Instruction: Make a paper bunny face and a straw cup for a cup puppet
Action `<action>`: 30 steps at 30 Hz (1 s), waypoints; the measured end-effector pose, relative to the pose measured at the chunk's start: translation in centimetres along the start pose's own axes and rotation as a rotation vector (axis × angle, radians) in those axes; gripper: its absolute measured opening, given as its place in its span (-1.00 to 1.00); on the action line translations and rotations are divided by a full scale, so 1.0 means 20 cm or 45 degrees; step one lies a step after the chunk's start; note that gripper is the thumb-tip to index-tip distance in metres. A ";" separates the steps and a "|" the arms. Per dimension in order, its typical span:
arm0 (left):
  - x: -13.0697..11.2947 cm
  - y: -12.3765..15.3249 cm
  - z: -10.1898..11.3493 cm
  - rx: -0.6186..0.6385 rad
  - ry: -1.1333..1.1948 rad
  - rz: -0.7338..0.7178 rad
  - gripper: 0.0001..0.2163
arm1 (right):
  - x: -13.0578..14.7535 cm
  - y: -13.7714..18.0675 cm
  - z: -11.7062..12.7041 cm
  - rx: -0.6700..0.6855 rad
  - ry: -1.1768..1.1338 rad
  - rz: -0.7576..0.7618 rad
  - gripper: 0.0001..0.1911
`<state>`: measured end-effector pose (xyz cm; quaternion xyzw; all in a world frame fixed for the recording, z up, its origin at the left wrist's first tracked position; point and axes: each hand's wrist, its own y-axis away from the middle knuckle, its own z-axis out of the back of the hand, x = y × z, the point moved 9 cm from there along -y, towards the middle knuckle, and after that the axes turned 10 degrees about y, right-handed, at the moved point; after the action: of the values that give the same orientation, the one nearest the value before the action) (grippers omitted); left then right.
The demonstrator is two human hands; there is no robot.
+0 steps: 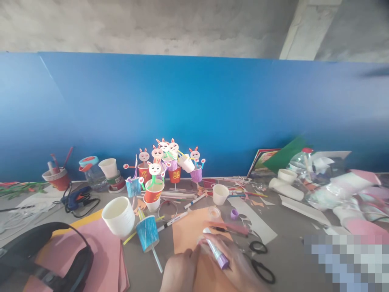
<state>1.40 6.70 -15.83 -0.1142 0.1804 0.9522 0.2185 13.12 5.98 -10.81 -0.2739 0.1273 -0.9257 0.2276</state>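
My right hand (232, 259) grips a glue stick (216, 248) with a white tube and a purple end, tilted over a sheet of orange paper (185, 229). Close beside it, my left hand (180, 272) rests on the sheet with its fingers drawn together at a small pale piece, too blurred to name. A purple cap (234, 214) and a small clear round lid (214, 212) are beyond the hands. Black-handled scissors (263, 271) lie right of my right hand. A blue-covered paper cup (147, 233) with a straw lies to the left.
Rabbit-faced cup figures (154, 184) stand at the back. Stacked white bowls (118, 216) sit by pink paper (91, 255) and black headphones (82, 259). A blue glue gun (75, 198) lies further left. Plastic-wrapped material (340, 190) is heaped at right, before a blue partition (194, 101).
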 end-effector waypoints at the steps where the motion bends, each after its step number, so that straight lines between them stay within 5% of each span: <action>1: 0.00 0.00 0.00 -0.009 0.007 -0.001 -0.44 | 0.01 0.00 0.00 0.006 0.008 0.015 -0.57; 30: -0.01 0.00 -0.01 0.015 -0.036 0.018 -0.39 | -0.03 0.04 -0.09 0.086 0.133 0.020 -0.41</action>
<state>1.62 6.49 -15.99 -0.0982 0.1838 0.9541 0.2151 12.79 5.83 -12.85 -0.2163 0.1097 -0.9408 0.2370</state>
